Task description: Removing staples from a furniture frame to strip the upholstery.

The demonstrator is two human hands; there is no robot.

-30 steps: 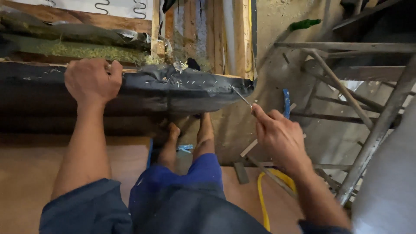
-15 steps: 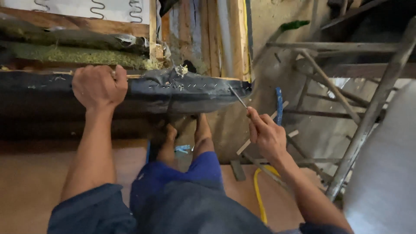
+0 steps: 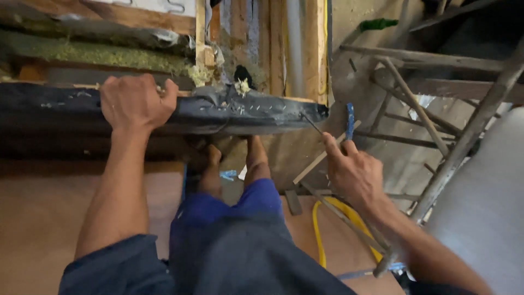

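My left hand (image 3: 135, 102) grips the top edge of a long rail covered in black fabric (image 3: 218, 113) studded with staples. My right hand (image 3: 352, 172) holds a thin metal tool (image 3: 312, 124), its tip against the right end of the black-covered rail. Behind the rail stands a wooden furniture frame (image 3: 256, 38) with torn padding and tufts of stuffing. My bare feet (image 3: 234, 158) stand on the floor under the rail, and my blue-trousered legs (image 3: 229, 229) fill the bottom centre.
A metal scaffold frame (image 3: 458, 142) rises at the right, beside a pale grey padded surface (image 3: 486, 207). A yellow hose (image 3: 322, 229), wood strips and a blue-handled tool (image 3: 349, 120) lie on the floor. A green bottle (image 3: 377, 24) lies far back.
The tool tip in my right hand has shifted slightly right toward the rail's end. My left hand has kept its grip on the rail. The view has moved a little.
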